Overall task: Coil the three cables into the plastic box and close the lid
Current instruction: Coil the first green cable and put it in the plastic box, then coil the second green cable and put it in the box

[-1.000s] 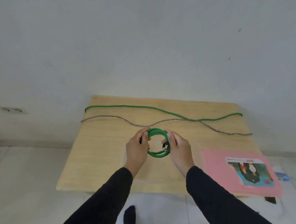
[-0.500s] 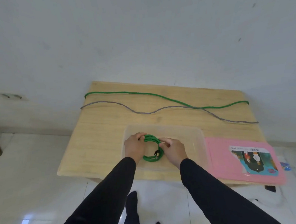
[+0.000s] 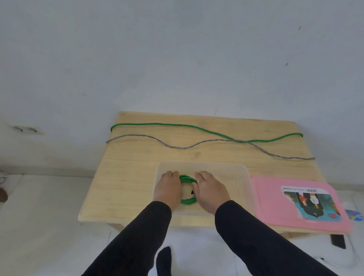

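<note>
Coil: the coiled green cable (image 3: 186, 188) sits inside the clear plastic box (image 3: 242, 183), lying flat, ring opening facing up, so no real long axis, just a round loop with a dark plug end tucked toward the near side.
Left hand: the left hand (image 3: 166, 189) is palm-down on the coil's left edge, fingers curled over it, pressing it down I'd say so the loops don't spring open.
Right hand: the right hand (image 3: 209, 189) does the same on the right edge. Can't tell if either is really pinching or just resting on top.
Box spot: near edge of the wooden table (image 3: 136, 172), right in front of the person, easy reach for both arms.
Lid: the pink lid (image 3: 270, 198) lies flat just right of the box, off, probably parked there for later.
Still to do: the long green cable (image 3: 197, 128) and grey cable (image 3: 177, 147) both stretch left-to-right across the far part of the table, crossing toward the right.
</note>
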{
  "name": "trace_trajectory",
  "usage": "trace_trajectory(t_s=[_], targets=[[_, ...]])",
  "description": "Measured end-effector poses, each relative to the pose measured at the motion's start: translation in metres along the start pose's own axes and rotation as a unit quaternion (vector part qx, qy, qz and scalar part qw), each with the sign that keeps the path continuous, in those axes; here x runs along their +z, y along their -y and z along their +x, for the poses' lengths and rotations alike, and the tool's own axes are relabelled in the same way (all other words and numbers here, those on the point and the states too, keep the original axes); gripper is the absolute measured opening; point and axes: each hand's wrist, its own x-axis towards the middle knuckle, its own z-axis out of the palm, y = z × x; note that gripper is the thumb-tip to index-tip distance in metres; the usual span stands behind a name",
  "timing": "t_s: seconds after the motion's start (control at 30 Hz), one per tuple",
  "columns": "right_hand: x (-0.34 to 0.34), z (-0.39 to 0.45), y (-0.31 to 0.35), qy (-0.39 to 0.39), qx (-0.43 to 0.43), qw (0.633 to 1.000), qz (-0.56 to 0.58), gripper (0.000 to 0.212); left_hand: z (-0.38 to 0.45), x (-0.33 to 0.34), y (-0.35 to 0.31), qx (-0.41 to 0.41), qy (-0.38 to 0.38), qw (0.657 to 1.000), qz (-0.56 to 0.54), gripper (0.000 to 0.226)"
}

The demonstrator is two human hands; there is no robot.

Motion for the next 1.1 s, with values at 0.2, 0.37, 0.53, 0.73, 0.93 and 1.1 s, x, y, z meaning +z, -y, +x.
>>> trace_trajectory(t_s=[0.2, 0.37, 0.53, 0.73, 0.93, 1.1], targets=[[-0.02, -0.01, 0.007, -0.097, -0.088, 0.99, -0.048, 0.045, -0.008, -0.021, 0.003, 0.06, -0.061, 0.996, 0.038, 0.024], [-0.047, 0.008, 0.026, -0.107, -0.126, 0.984, -0.066, 0.042, -0.008, -0.068, 0.013, 0.095, -0.19, 0.977, 0.018, 0.029], [-0.063, 0.05, 0.056, -0.108, -0.146, 0.981, -0.064, 0.038, 0.02, -0.112, 0.053, 0.025, -0.207, 0.978, -0.002, 0.028], [-0.053, 0.136, 0.1, -0.102, -0.16, 0.98, -0.056, 0.036, 0.078, -0.137, 0.129, -0.028, -0.199, 0.978, -0.051, 0.031], [-0.018, 0.227, 0.137, -0.054, -0.156, 0.986, -0.039, 0.039, 0.144, -0.132, 0.207, -0.017, -0.141, 0.986, -0.089, 0.035], [0.015, 0.277, 0.14, -0.014, -0.133, 0.99, -0.032, 0.04, 0.188, -0.114, 0.243, 0.001, -0.085, 0.988, -0.131, 0.037]])
